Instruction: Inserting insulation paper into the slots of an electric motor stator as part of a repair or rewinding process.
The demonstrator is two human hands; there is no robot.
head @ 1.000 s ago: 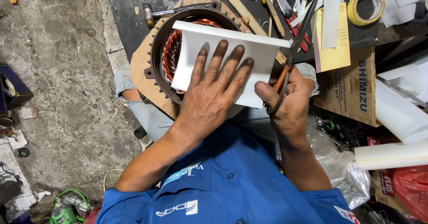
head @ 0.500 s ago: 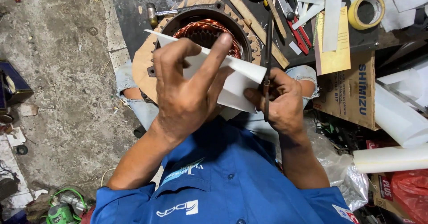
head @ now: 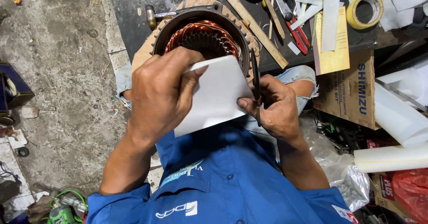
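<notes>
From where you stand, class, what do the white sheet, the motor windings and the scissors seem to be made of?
White sheet: stiff matte paper or card, possibly insulating; it holds flat.
Motor windings: copper wire, glossy orange-red strands.
Scissors: probably dark metal, thin blade, dull finish.

Left hand [head: 162, 92] grips white sheet [head: 214, 95]; right hand [head: 276, 108] holds scissors [head: 256, 79].

We see a plain white sheet [head: 216, 95] before coppery orange windings [head: 200, 30] ringed by a dark grey housing [head: 178, 23], our blue shirt [head: 223, 179] below, a yellow tape roll [head: 364, 11] and red-handled pliers [head: 298, 30] on the black worktop [head: 133, 10].
</notes>
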